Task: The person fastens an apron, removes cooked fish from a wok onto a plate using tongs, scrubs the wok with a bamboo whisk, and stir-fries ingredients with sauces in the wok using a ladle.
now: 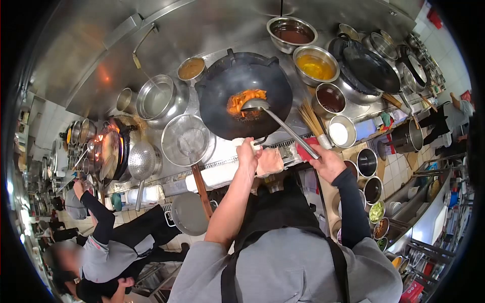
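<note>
A large black wok [212, 108] sits on the range in front of me, with glossy orange food pieces [247, 99] at its centre. My right hand [328, 164] is closed around the long handle of a metal ladle [257, 104], whose bowl touches the food. At the wok's near rim, my left hand [247, 154] is closed at the wok's loop handle, with a pale cloth between them. Pinkish folded cloth [270, 161] lies just right of that hand. A round mesh strainer [185, 140] with a wooden handle rests left of the wok.
Bowls of brown sauce [292, 35] and yellow liquid [317, 64] stand right of the wok, near a bamboo brush [312, 118] and a pot of white contents [342, 132]. At left, flames rise around another wok [108, 151]; a co-worker [108, 255] stands there.
</note>
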The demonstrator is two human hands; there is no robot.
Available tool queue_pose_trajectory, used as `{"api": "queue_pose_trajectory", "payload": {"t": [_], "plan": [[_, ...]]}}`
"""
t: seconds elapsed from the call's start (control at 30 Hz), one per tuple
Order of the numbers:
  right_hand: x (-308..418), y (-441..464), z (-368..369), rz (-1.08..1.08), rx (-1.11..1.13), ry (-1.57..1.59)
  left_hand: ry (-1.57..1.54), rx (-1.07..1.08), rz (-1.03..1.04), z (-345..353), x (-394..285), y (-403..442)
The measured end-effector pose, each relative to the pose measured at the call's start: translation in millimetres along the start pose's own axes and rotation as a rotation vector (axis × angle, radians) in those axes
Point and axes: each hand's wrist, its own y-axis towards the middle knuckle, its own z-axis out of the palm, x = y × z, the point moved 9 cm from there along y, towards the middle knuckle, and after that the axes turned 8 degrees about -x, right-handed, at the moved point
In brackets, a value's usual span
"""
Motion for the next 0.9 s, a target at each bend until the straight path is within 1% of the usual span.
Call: {"api": "queue_pose_trajectory", "payload": {"t": [0.1, 0.17, 0.2, 0.23, 0.3, 0.33, 0.37, 0.4, 0.47, 0.5, 0.57, 0.6, 0.67, 0.7, 0.73, 0.77, 0.8, 0.83, 0.9], "plan": [[-12.2, 1.1, 17.5, 0.016, -0.094, -0.043, 0.000, -0.004, 0.032, 3.8, -0.9, 32.8], [-12.9, 1.7, 28.5, 0.020, -0.145, -0.069, 0.041, 0.031, 0.001, 8.2, -0.2, 46.1], [-14.6, -0.1, 30.1, 0.039, -0.127, -0.061, 0.059, 0.048, -0.014, 10.3, -1.1, 53.1], [-15.2, -2.6, 32.2, 0.060, -0.106, -0.051, 0.014, 0.076, -0.109, 12.5, 1.3, 54.0], [-5.2, -7.9, 30.8, 0.098, -0.042, -0.022, 0.044, 0.137, -0.240, 9.0, -1.4, 63.1], [-1.4, -11.0, 31.4, 0.082, -0.015, -0.035, 0.064, 0.162, -0.313, 4.1, 4.8, 69.0], [-0.2, -13.4, 32.1, 0.064, 0.014, -0.050, 0.045, 0.224, -0.296, 4.6, 10.1, 81.8], [3.9, -11.7, 29.8, 0.040, 0.040, -0.067, -0.042, 0.256, -0.379, 6.6, 19.2, 93.8], [28.3, -12.3, 15.8, -0.010, 0.123, -0.126, -0.007, 0.134, -0.280, 10.0, 14.9, 42.5], [38.9, -11.7, 8.8, -0.036, 0.154, -0.137, -0.023, 0.201, -0.330, 9.8, 22.1, 22.9], [52.4, -6.7, 1.3, -0.068, 0.230, -0.144, -0.005, 0.204, -0.369, 16.8, 10.0, -27.4], [58.1, 0.0, -2.4, -0.103, 0.216, -0.166, -0.005, 0.193, -0.382, 15.8, 7.7, -35.9], [44.9, 21.1, 10.3, -0.060, 0.280, -0.207, -0.074, 0.168, -0.369, 19.3, -6.6, -21.5], [42.8, 32.6, 14.8, -0.090, 0.250, -0.211, -0.088, 0.166, -0.300, 16.0, -5.1, -14.1], [44.6, 42.4, 18.8, -0.126, 0.215, -0.217, -0.048, 0.146, -0.265, 6.4, 11.2, -6.9], [44.9, 49.8, 22.7, -0.051, 0.199, -0.185, -0.007, 0.132, -0.223, -5.3, 32.6, -2.3], [48.6, 52.0, 21.9, -0.042, 0.149, -0.177, 0.033, 0.115, -0.182, -16.8, 49.4, -5.9], [51.8, 48.7, 22.9, -0.032, 0.101, -0.167, 0.055, 0.108, -0.221, -22.7, 59.9, -34.7], [50.0, 44.4, 20.8, -0.016, 0.038, -0.164, 0.190, 0.119, -0.308, -47.6, 84.6, -56.1]]}}
